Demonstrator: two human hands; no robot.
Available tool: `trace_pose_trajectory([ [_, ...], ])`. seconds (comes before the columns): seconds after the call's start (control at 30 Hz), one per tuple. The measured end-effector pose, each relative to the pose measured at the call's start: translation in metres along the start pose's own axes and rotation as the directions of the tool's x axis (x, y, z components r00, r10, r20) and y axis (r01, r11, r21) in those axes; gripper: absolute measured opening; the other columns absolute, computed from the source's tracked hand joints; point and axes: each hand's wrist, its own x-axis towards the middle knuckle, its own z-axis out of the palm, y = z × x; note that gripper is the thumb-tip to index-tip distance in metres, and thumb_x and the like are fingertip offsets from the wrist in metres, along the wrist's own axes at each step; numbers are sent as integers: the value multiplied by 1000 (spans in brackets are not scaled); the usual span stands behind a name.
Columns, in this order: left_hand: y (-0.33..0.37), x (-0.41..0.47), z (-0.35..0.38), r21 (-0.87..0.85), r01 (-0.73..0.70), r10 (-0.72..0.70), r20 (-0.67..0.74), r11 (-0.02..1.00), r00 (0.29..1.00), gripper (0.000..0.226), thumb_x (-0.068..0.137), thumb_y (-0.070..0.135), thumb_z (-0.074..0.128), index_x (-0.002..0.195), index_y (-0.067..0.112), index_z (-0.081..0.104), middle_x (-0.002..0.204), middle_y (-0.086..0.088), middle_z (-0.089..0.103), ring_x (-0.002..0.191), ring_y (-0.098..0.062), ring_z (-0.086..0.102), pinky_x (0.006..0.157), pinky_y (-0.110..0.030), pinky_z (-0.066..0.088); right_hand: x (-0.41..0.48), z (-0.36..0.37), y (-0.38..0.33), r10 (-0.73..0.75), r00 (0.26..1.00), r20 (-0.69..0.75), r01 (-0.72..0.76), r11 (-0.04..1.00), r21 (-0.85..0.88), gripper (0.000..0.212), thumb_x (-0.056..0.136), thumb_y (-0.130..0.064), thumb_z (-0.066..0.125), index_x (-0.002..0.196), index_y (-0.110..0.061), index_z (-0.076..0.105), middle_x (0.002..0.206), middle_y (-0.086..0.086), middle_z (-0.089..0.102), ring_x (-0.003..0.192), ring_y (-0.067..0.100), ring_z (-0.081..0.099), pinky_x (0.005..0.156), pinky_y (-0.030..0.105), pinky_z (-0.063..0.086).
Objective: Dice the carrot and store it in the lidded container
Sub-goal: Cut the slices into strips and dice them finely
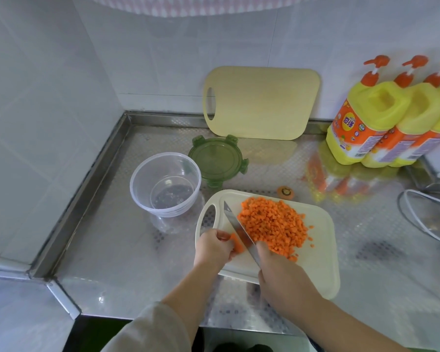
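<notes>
Left hand point(214, 246): grip pinched on an uncut carrot piece point(236, 242) at the near-left of the white cutting board point(315, 255). Right hand point(282, 273): grip clamped on the knife point(235, 226) handle. The blade runs diagonally, with the piece on its left and the diced carrot pile point(274, 222) on its right at mid-board. The clear round container point(165, 184) stands uncovered on the steel bench point(112, 250), left of the board. The green clip lid point(215, 160) lies flat just behind it. A carrot top point(285, 192) lies on the bench behind the board.

Looking forward and down from head height, wide-angle, hanging pretty close over the steel counter point(112, 250) by the tiled corner point(97, 59).
</notes>
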Motion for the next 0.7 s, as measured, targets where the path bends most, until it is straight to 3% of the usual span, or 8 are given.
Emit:
trace_pose_trajectory([
  [0.17,0,3,1,8,25,-25,-9,1000,1000,6,85,7,60,86,13,60,82,-12,74,74,-24,71,60,-24,55,-1,8,-4,4,1000,-18,-4,999,-48,48,92,-7,41,136,-18,25,107,3,62,92,23,63,64,28,38],
  [0.33,-2,4,1,28,20,-20,-7,999,1000,11,82,11,64,92,7,65,77,-10,74,68,-20,67,66,-28,56,-1,14,-7,23,999,-22,-25,997,-73,52,92,-6,42,140,-15,23,110,1,60,95,23,63,64,29,39],
  [0.6,-5,6,1,41,6,-6,-10,999,1000,17,83,15,67,94,4,69,71,-8,73,58,-13,63,59,-22,55,-2,27,-14,63,998,-21,-65,985,-159,65,92,-5,45,146,-12,11,118,2,53,94,23,65,60,29,38],
  [0.7,-6,7,2,8,23,-23,-8,1000,1000,17,83,16,69,96,4,68,75,-9,73,69,-21,70,67,-29,59,2,33,-14,83,996,-23,-85,986,-145,62,92,-12,51,143,-12,16,115,0,54,92,22,66,59,28,38],
])
